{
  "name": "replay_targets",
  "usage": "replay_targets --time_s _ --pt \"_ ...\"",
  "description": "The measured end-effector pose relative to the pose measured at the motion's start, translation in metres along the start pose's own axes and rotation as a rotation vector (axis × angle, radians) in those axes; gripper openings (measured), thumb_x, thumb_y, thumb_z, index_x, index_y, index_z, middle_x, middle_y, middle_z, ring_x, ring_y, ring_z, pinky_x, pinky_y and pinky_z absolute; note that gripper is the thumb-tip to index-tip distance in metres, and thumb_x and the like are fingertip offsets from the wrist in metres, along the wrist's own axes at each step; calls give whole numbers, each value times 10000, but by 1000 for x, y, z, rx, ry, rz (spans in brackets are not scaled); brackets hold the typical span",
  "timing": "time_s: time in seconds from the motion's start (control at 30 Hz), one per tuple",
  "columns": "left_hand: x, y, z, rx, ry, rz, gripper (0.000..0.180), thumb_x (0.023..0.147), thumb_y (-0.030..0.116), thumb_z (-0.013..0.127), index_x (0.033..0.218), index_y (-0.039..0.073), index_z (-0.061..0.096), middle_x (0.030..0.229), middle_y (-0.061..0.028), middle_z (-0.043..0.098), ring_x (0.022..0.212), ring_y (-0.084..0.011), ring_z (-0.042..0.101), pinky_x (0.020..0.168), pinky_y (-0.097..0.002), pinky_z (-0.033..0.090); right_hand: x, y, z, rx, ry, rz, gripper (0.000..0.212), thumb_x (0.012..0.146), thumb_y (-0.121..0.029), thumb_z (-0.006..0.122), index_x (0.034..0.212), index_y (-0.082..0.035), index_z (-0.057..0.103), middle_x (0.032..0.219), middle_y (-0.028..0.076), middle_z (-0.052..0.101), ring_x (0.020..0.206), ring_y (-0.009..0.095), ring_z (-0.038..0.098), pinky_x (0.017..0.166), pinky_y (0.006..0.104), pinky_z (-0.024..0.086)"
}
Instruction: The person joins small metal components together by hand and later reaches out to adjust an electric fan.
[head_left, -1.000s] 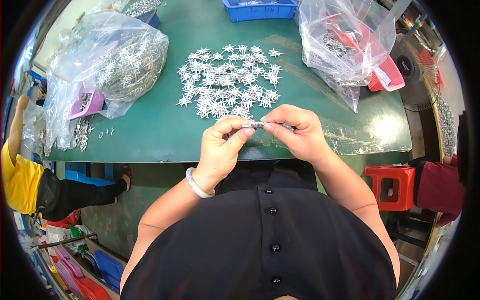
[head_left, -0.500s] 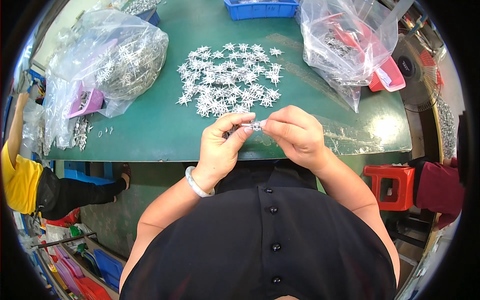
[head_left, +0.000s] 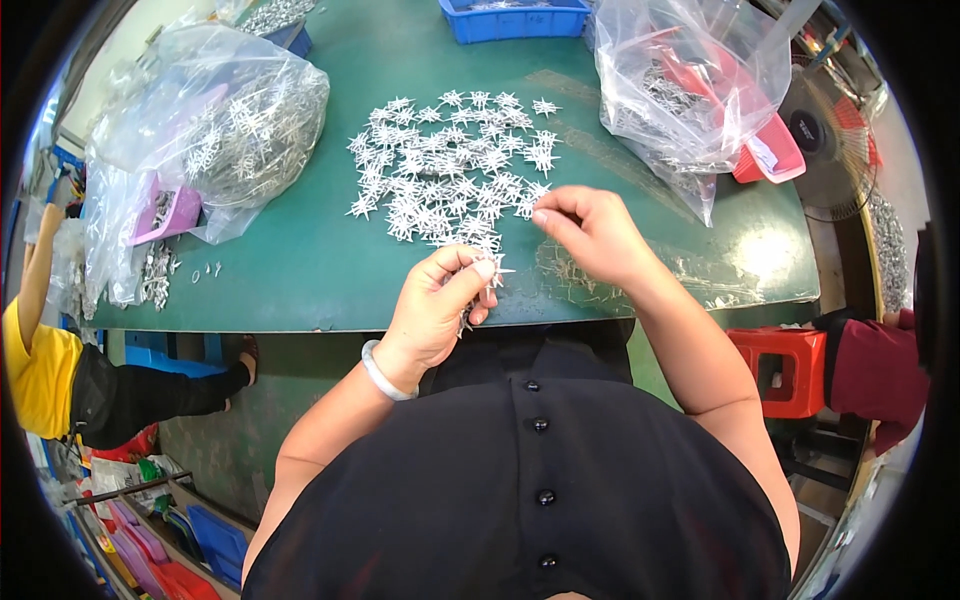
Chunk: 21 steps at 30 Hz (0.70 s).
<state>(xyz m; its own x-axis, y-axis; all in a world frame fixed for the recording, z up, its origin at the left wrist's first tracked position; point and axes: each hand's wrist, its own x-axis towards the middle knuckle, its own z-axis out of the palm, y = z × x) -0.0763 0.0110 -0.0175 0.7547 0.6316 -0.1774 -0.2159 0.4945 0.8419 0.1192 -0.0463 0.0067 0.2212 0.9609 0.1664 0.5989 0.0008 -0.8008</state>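
Observation:
Small spiky silver metal pieces (head_left: 440, 160) lie in a loose cluster on the green table (head_left: 340, 260). Just in front of the cluster, my left hand (head_left: 437, 305) is closed around a similar spiky metal piece (head_left: 497, 269); its spikes stick out past the thumb, and more silver shows below the fingers, partly hidden. At the cluster's right front edge, my right hand (head_left: 597, 238) is pinched, thumb and forefinger at a spiky piece (head_left: 531, 200) lying there.
A clear bag of metal parts (head_left: 265, 115) and a purple scoop (head_left: 178, 215) are at the left, with loose parts and rings nearby. At the right stand another bag (head_left: 660, 120), a pink basket (head_left: 780, 150) and a fan. A blue tray (head_left: 515, 24) sits at the back. People are on both sides.
My hands were together over a small piece. Now the right hand has moved away to the cluster's right edge, while the left has turned and drawn slightly nearer, still holding its piece.

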Motion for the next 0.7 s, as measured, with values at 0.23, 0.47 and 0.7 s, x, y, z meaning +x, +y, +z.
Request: replay_targets --time_s 0.23,0.47,0.7 --pt "-2 7 -2 -109 -10 -85 130 846 95 483 972 72 511 802 -73 593 676 -135 583 473 -202 421 21 20 -4 -569 -1 -24 244 713 -167 621 919 -38 602 891 132 522 909 308 523 761 386 440" --pt "0 11 -3 -154 -55 -95 253 837 52 444 1085 100 456 879 -93 583 709 -146 577 496 -220 438 19 26 -7 -537 -6 -78 189 729 -156 585 873 -34 601 871 120 529 879 298 528 751 378 439" --pt "4 3 -6 -174 -106 -81 109 844 82 491 946 116 471 856 -59 555 693 -109 528 526 -205 421 18 27 -14 -465 118 -180 122 756 -89 518 830 -17 584 792 134 543 795 310 543 696 384 436"
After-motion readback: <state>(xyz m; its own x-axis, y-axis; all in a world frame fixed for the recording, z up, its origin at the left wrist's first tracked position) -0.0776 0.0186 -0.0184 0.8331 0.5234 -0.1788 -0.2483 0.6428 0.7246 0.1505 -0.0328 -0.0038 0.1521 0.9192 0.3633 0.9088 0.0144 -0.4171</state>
